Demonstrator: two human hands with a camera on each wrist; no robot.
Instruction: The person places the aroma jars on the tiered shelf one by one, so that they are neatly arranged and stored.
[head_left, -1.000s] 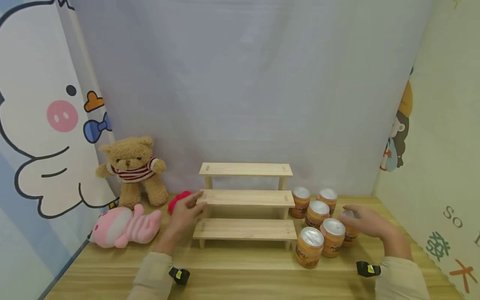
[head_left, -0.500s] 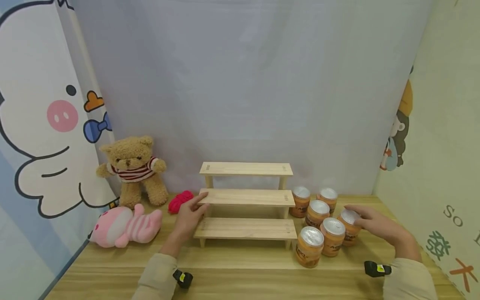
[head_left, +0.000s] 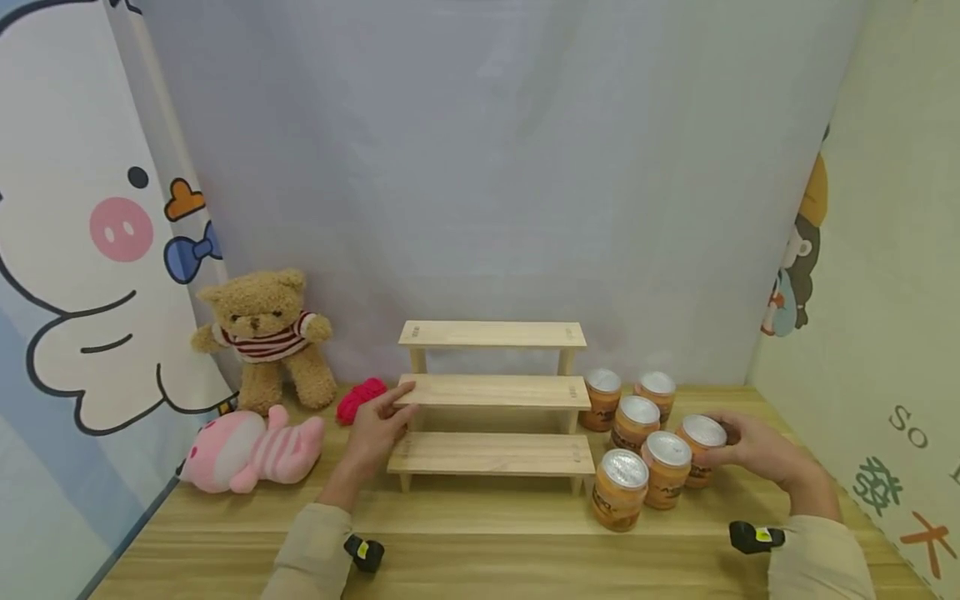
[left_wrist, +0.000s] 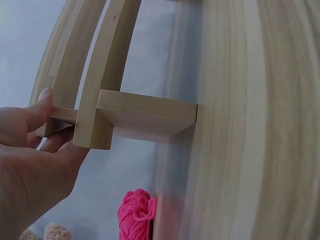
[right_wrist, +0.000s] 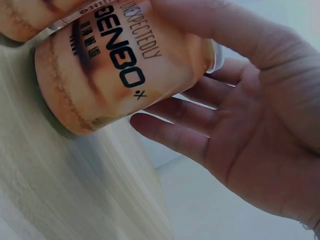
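Observation:
A three-tier wooden display stand (head_left: pixel 495 390) stands in the middle of the table. My left hand (head_left: pixel 375 437) grips the left end of its middle shelf; in the left wrist view the thumb lies on one face and the fingers reach behind. Several orange cans with silver lids stand upright to the right of the stand. My right hand (head_left: pixel 761 454) holds the rightmost can (head_left: pixel 703 432), which stands on the table. In the right wrist view, the thumb is across the label side of this can (right_wrist: pixel 115 70) and the fingers curve round behind; their tips are partly hidden.
Left of the stand lie a pink yarn ball (head_left: pixel 363 401) and a pink plush toy (head_left: pixel 251 452). A teddy bear (head_left: pixel 264 342) sits behind them against the back curtain. Another orange can (head_left: pixel 666 471) stands close beside the held one. A printed wall borders the right side.
My right hand has come from above the rightmost can down to its side and taken hold of it. The left hand has moved slightly right onto the middle shelf's end.

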